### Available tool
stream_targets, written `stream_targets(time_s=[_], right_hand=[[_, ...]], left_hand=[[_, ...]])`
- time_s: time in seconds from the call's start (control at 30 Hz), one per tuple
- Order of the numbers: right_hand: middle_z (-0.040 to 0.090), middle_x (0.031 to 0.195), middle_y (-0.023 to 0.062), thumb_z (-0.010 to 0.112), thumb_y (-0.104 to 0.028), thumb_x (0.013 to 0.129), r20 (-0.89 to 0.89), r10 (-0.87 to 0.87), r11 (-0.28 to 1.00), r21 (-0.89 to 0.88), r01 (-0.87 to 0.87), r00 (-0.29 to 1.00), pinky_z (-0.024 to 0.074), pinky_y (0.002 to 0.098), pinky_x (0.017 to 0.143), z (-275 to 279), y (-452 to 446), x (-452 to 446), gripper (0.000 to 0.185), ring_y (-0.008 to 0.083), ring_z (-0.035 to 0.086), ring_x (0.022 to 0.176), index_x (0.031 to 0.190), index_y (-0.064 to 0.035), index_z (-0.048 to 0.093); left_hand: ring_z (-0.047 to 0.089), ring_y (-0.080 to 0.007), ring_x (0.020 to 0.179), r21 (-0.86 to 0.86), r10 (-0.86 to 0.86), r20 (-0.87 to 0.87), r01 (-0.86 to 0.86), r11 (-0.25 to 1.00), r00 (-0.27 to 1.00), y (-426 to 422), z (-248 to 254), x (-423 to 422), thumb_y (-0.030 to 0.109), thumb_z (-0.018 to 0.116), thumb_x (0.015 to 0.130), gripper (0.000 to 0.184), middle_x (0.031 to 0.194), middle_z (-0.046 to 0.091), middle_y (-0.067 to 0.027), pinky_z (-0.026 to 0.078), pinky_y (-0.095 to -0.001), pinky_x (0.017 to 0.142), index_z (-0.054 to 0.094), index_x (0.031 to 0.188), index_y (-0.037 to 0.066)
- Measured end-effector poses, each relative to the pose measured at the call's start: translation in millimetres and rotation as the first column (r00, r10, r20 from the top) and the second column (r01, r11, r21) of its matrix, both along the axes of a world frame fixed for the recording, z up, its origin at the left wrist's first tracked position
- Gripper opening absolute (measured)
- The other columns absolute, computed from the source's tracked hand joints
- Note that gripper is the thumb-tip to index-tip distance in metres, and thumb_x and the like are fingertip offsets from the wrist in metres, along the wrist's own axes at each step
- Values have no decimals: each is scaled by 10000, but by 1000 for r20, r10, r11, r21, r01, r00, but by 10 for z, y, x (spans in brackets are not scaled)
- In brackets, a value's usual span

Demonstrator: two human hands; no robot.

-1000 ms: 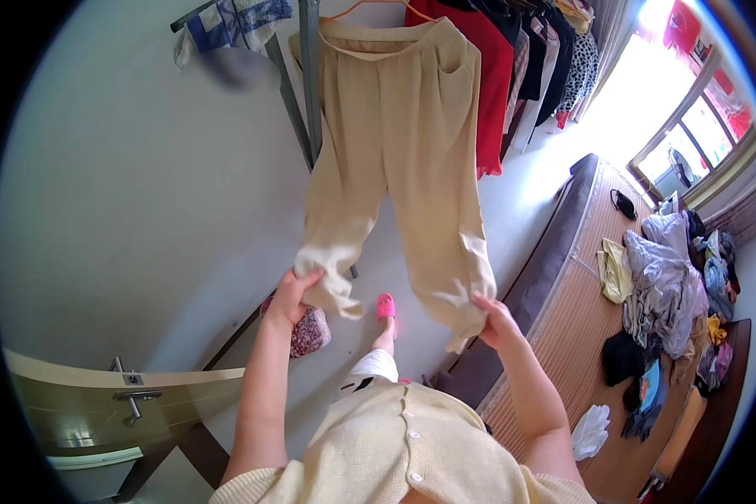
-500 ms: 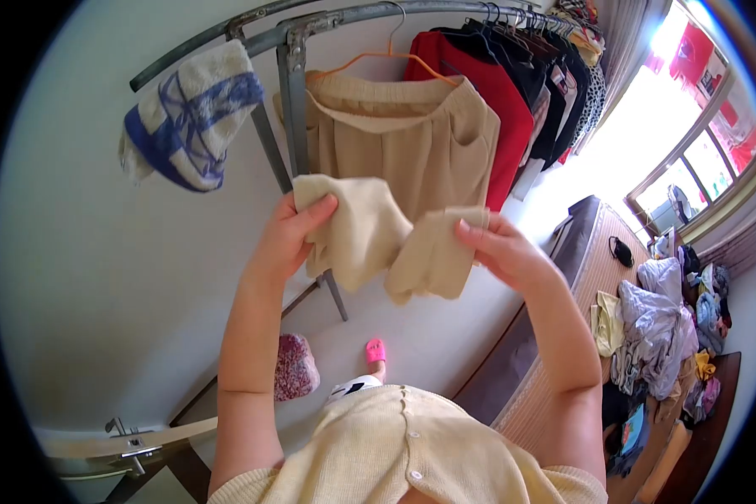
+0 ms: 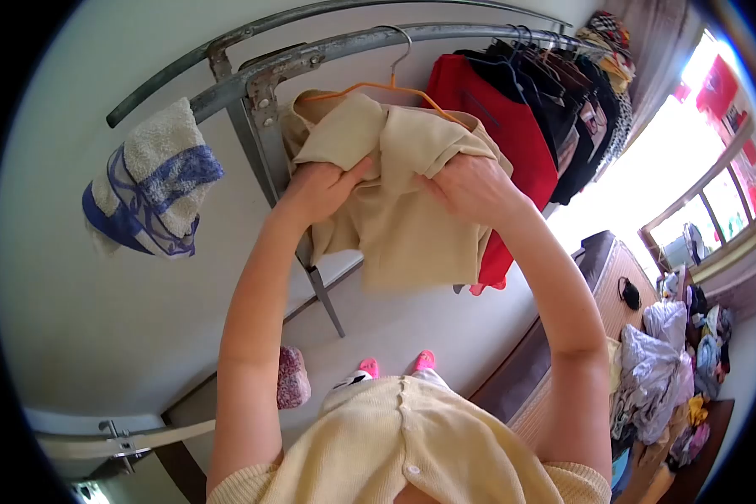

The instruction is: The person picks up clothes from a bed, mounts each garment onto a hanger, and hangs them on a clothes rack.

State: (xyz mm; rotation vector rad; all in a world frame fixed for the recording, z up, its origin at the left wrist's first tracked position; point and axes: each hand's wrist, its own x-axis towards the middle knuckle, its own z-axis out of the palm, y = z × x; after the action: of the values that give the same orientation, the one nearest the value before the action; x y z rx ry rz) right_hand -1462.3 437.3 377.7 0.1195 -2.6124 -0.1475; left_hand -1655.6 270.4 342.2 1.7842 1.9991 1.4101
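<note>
Beige trousers point(image 3: 420, 248) hang from a hanger with an orange bar point(image 3: 363, 86) and a metal hook on the rail. My left hand point(image 3: 323, 191) is closed around one folded-up leg near the hanger's left side. At the right side my right hand point(image 3: 470, 186) is closed on the other leg, its fingertips partly hidden in the fabric. Both leg ends lie folded up against the front of the trousers, just below the orange bar. The waistband is mostly covered by the raised cloth.
The grey metal rail point(image 3: 454, 33) carries a red garment point(image 3: 500, 126) and several dark clothes at right. A blue and white towel point(image 3: 155, 185) hangs at its left end. A bed point(image 3: 533, 412) with piled clothes point(image 3: 655, 361) stands at right, a fluffy stool point(image 3: 292, 378) below.
Both hands have moved up toward the hanger, carrying the trouser leg ends from below the waist to the hanger bar. The view has shifted slightly; both pink slippers now show.
</note>
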Motion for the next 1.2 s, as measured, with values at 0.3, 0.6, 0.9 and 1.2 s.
stream_targets(time_s=[0.3,0.6,0.9,1.2], right_hand=[[636,875,225,585,-212,906,188,-18,762,-634,135,982,482,408,743,19,-44,-494,246,341,633,846,1004,8,638],[662,876,114,633,-183,864,-398,-156,946,-322,22,904,510,388,703,95,427,-258,218,304,640,826,1055,-78,621],[616,856,96,612,-118,908,-179,147,693,-683,-230,973,499,340,708,157,539,-118,199,250,647,786,1066,0,643],[569,1239,127,634,-328,919,277,32,410,-880,240,960,541,282,700,159,825,-439,606,161,648,922,1402,-37,412]], left_hand=[[598,-272,1094,305,113,313,-213,928,943,457,-102,484,153,628,878,390,1188,624,-156,457,-357,899,566,1232,2],[657,-235,896,261,-74,879,-345,901,472,848,266,225,56,525,917,248,1054,654,-96,531,-357,766,586,1155,15],[564,-308,1166,298,232,111,-255,920,966,1860,-291,-277,126,429,978,409,1326,538,-153,479,-376,957,431,1371,14],[598,-317,1110,113,103,159,-121,986,982,1140,82,-27,122,506,959,349,1208,619,-170,462,-352,931,541,1297,41]])
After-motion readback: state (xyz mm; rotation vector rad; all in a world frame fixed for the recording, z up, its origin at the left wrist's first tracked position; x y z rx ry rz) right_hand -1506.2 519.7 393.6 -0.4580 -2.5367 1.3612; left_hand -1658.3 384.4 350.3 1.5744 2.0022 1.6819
